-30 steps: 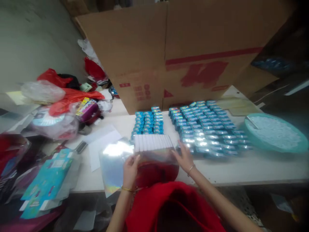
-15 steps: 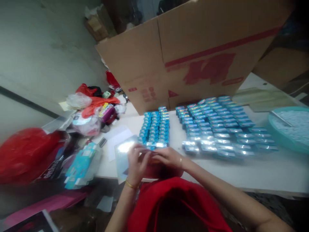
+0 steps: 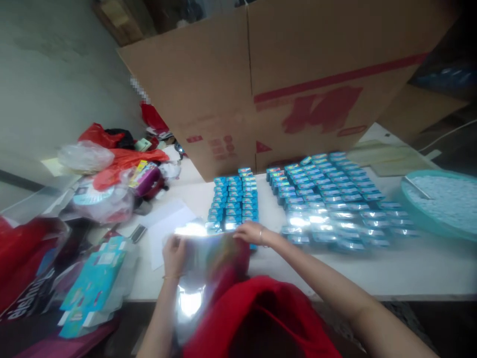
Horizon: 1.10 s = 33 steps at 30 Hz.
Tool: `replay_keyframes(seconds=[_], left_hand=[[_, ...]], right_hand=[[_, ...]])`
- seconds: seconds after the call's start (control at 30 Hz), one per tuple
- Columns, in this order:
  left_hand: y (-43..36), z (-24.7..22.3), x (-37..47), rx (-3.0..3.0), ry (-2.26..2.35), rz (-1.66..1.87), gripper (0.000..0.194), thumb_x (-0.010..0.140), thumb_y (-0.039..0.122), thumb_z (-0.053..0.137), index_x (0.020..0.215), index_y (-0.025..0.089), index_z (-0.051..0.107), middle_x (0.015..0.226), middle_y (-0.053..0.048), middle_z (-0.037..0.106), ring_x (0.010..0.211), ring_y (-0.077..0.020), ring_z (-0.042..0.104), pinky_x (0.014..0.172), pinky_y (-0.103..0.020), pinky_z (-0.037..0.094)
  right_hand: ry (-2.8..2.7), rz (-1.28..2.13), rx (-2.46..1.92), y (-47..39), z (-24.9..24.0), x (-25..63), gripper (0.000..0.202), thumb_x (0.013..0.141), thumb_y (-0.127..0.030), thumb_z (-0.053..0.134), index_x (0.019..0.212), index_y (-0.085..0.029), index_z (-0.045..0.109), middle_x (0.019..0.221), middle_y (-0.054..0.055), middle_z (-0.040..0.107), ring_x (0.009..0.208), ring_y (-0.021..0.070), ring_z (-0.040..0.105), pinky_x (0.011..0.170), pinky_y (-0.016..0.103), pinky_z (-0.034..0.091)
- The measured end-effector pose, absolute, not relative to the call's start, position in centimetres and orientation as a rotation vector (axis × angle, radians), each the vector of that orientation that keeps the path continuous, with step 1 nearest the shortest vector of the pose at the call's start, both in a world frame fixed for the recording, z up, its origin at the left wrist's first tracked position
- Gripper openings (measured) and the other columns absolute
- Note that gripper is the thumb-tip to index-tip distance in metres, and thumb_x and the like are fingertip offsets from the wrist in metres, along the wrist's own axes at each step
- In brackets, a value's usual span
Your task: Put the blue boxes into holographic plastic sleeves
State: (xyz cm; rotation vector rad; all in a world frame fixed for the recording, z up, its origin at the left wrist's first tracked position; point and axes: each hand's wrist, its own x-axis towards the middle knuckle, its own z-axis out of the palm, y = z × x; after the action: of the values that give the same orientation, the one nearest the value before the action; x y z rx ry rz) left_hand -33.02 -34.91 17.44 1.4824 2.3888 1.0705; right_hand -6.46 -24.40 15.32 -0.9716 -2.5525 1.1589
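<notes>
A shiny, see-through plastic sheet point(image 3: 208, 256) is stretched between my two hands above the front edge of the table, blurred and reflecting bright light. My left hand point(image 3: 174, 256) is closed on its left edge. At the sheet's upper right corner, my right hand point(image 3: 250, 232) pinches it. Red shows at the sheet's right side, but I cannot tell whether it is cloth behind or a reflection. Just beyond my hands stand rows of small blue boxes point(image 3: 234, 198). A larger group of blue boxes point(image 3: 324, 184) stands to the right, glossy at the near end.
A tall cardboard sheet point(image 3: 223, 99) rises behind the boxes. On the right is a turquoise basin point(image 3: 413, 211) of pale pieces with a stick in it. Flat blue cartons point(image 3: 93, 286), a white paper point(image 3: 164, 228), red bags point(image 3: 22, 253) and clutter lie at left.
My hands were close together; now they are apart, with the plastic sheet spread between them. My left hand moved left and slightly down. The view has shifted a little.
</notes>
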Motion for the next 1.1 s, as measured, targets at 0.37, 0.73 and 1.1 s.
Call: replay_keyframes(seconds=[0.37, 0.73, 1.1], left_hand=[[-26.9, 12.5, -30.1, 1.803, 1.68, 0.272, 0.034, 0.087, 0.051, 0.045, 0.077, 0.022, 0.06, 0.07, -0.002, 0.062, 0.064, -0.0173, 0.057, 0.063, -0.027, 0.043], [-17.2, 7.9, -30.0, 2.035, 1.997, 0.245, 0.03, 0.085, 0.035, 0.055, 0.112, 0.023, 0.062, 0.103, -0.011, 0.066, 0.098, -0.0269, 0.059, 0.084, -0.038, 0.04], [-15.0, 4.8, -27.5, 2.197, 1.869, 0.35, 0.03, 0.092, 0.02, 0.04, 0.105, 0.019, 0.067, 0.112, -0.013, 0.065, 0.096, -0.0245, 0.058, 0.086, -0.04, 0.043]], right_hand=[[-2.223, 1.395, -1.008, -20.4, 9.5, -7.8, 0.019, 0.088, -0.029, 0.052, 0.075, -0.018, 0.061, 0.068, -0.001, 0.06, 0.065, 0.0129, 0.052, 0.061, 0.023, 0.036], [-1.541, 1.533, -1.246, -14.2, 3.2, -12.1, 0.024, 0.084, -0.039, 0.052, 0.075, -0.018, 0.059, 0.061, -0.003, 0.056, 0.059, 0.0121, 0.047, 0.06, 0.024, 0.039], [-1.44, 1.703, -1.291, -11.7, 0.8, -13.2, 0.026, 0.083, -0.041, 0.047, 0.073, -0.019, 0.056, 0.057, -0.004, 0.048, 0.055, 0.0125, 0.045, 0.055, 0.024, 0.036]])
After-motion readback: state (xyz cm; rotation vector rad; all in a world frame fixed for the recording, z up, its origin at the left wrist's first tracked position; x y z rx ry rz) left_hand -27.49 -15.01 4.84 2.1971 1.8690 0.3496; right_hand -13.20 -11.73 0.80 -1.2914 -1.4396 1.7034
